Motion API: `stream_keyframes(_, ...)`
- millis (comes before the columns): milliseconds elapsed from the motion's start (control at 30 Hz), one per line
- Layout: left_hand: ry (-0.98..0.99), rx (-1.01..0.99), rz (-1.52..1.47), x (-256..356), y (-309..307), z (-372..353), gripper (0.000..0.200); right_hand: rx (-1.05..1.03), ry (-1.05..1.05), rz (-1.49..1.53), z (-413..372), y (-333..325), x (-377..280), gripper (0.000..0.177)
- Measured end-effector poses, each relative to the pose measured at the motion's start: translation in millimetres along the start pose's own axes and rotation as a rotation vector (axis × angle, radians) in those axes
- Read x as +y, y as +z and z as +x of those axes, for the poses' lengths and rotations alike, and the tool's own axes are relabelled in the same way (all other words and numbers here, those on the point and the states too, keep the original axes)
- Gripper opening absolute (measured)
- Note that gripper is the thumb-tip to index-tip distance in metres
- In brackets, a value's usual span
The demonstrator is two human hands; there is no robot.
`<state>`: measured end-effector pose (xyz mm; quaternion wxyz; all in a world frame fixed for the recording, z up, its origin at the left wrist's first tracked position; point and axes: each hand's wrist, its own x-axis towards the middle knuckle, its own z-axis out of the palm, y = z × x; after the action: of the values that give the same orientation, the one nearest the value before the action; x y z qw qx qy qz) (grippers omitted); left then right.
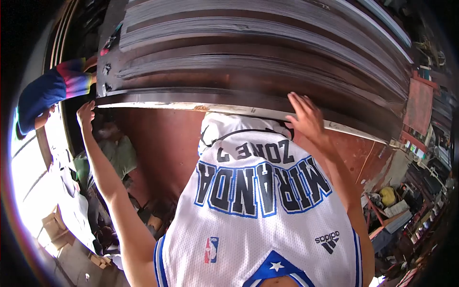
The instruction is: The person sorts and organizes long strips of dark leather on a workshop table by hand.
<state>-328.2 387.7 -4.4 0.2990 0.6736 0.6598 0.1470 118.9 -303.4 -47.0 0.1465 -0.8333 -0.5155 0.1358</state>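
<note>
A dark brown tabletop (191, 80) is covered with long, thin grey strips (210, 31) laid side by side in bands. My left hand (86, 115) is at the left end of the table's pale front edge, its fingers closed together near the corner; what they hold, if anything, is too small to make out. On the right, my right hand (306, 117) rests over the front edge with its fingers stretched out across the dark surface, holding nothing.
Another person (45, 98) in a dark, colourful shirt reaches to the table's left end. A reddish stool (419, 106) stands at the right end. Below right is a wooden box (389, 220) with mixed items. Clutter and small wooden boxes (55, 225) lie at lower left.
</note>
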Motion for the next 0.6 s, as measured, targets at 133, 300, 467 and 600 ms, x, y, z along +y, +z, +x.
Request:
stream_keyframes(133,-0.004,-0.061,-0.052,9.8,10.4,-12.9,0.02,0.033,-0.102,0.06,52.4,29.5,-44.6,0.076)
stream_keyframes(300,0.026,-0.1,-0.096,20.7,21.8,-31.2,0.023,0.051,-0.098,0.033,64.9,40.6,-48.0,0.057)
stream_keyframes(467,0.049,-0.093,-0.178,46.8,49.7,-74.2,0.019,0.073,0.0,0.082,49.6,11.4,-22.5,0.042)
stream_keyframes(600,0.073,-0.223,-0.248,72.1,78.0,-114.2,0.016,0.012,0.079,0.024,42.8,-4.0,-14.4,0.055)
